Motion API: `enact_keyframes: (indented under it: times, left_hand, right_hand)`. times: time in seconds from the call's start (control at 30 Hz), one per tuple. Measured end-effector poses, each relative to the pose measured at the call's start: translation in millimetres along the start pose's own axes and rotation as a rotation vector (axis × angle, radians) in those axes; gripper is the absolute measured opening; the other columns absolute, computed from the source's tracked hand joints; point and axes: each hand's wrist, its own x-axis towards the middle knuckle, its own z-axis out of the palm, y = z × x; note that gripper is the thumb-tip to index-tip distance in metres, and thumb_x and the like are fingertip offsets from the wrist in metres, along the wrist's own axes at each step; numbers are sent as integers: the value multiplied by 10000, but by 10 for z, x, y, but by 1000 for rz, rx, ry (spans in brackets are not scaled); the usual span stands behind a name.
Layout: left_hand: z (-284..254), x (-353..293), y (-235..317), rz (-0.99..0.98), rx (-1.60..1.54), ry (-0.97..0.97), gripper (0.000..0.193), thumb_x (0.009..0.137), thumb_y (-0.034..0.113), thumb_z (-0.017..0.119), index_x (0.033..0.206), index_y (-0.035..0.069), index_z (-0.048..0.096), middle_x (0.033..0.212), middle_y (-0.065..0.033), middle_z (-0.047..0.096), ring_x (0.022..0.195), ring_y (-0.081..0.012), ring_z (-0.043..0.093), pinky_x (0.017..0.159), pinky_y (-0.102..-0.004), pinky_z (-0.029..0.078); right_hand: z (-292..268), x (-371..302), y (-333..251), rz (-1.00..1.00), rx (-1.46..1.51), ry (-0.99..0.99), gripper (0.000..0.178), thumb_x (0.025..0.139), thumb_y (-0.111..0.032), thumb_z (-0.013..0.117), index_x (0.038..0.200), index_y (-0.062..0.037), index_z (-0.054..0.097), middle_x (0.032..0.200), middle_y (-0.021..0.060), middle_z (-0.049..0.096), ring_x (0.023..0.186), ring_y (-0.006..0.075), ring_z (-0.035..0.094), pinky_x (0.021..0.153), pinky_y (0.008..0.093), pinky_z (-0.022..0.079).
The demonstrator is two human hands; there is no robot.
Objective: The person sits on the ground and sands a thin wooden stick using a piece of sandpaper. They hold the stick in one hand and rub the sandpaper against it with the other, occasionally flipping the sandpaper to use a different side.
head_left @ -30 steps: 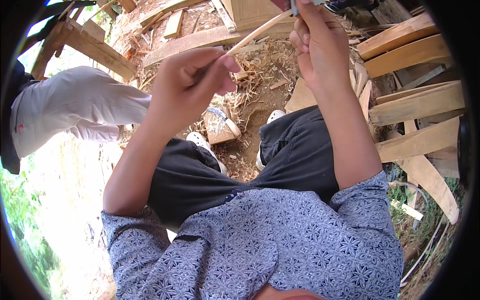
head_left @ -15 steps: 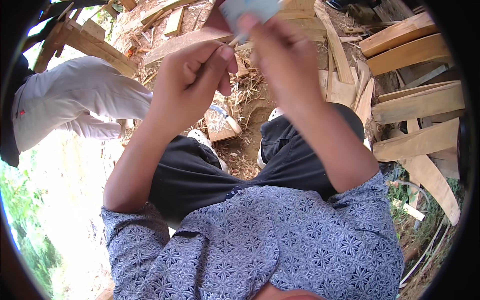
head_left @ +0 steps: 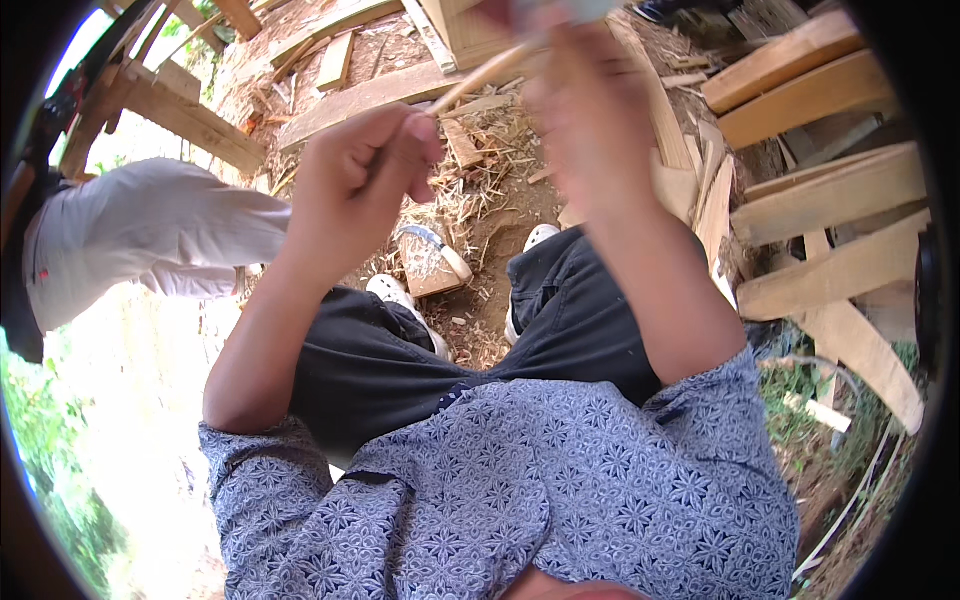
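My left hand [head_left: 365, 170] is closed, pinching the near end of a thin, pale wooden stick [head_left: 485, 78]. The stick slants up and right toward my right hand [head_left: 590, 120], which is closed and smeared by motion. In its fingers is a sheet of sandpaper [head_left: 583, 10], pale blue on one face and reddish-brown on the other, partly cut off by the top edge. The stick's far end is hidden at the sheet. Below my hands, a curved-bladed knife with a wooden handle [head_left: 457, 264] lies on a wood block [head_left: 432, 282] strewn with shavings.
Wood shavings [head_left: 480, 190] litter the dirt between my feet. Curved timber pieces [head_left: 830, 210] are stacked at the right, and a long board [head_left: 360, 100] lies ahead. At the left is another person's leg in light trousers [head_left: 165, 215]. A wooden frame [head_left: 190, 115] stands behind it.
My right hand and the sandpaper have shifted away from my left hand, baring more of the stick. My left hand has come slightly lower and to the left.
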Motion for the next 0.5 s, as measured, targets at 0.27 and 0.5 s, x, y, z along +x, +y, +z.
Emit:
enact_keyframes:
  times: [0.27,0.5]
  left_hand:
    - [-46,-95,2,-37,13,22,278,1047,171,513,868,-7,628,625,-1,588,585,-28,540,507,-197,357]
    - [-58,-136,24,-29,20,60,259,1037,146,522,855,-5,627,639,-10,599,586,-35,550,518,-211,388]
  right_hand:
    - [-128,200,-215,-127,220,165,181,930,-242,714,834,-106,643,557,-85,441,458,10,370,442,197,286]
    - [-150,258,19,-81,148,94,211,922,-258,717,783,-110,658,587,-53,517,492,33,462,461,211,350]
